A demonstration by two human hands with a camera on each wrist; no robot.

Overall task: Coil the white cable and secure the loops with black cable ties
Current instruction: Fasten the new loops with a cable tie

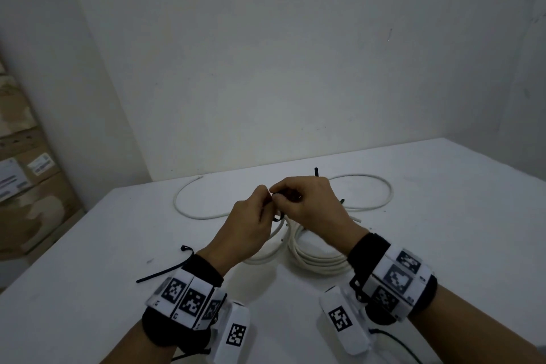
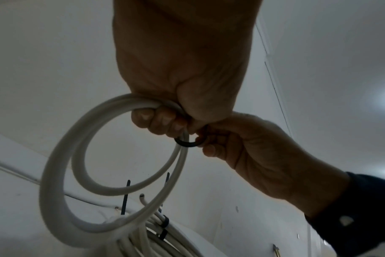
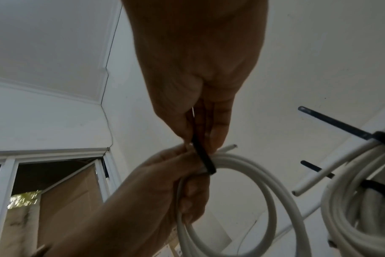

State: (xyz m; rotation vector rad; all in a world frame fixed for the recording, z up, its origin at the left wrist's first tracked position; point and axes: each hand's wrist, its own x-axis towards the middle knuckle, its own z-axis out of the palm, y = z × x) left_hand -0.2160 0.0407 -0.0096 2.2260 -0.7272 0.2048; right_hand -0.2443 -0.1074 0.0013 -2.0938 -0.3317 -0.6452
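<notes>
White table [image 1: 443,216] in a bare white corner; left hand [image 1: 245,230] grips cable [image 2: 62,156], right hand [image 1: 313,204] pinches tie [image 3: 203,160].

Both forearms reach forward, wrists banded, hands meeting knuckles-up above the surface. The left hand [image 1: 246,226] has its fingers [image 2: 163,121] curled in a closed grip. The right hand [image 1: 313,205] pinches with thumb and fingertips [image 3: 218,132], touching the left.
</notes>
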